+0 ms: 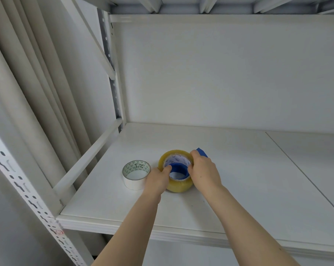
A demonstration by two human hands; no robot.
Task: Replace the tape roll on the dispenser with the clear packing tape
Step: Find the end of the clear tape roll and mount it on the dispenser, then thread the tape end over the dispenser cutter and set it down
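My left hand (pixel 158 180) grips the near-left side of the clear packing tape (pixel 178 186), thumb hooked over its rim onto the blue dispenser (pixel 178 169) hub showing inside the core. My right hand (pixel 203 172) clasps the roll's right side, fingers curled over the top edge. The yellowish roll sits on the white shelf (pixel 239 189), near its middle, with a blue part of the dispenser poking out behind my right hand. A white tape roll (pixel 136 174) stands just left of it, close beside my left hand.
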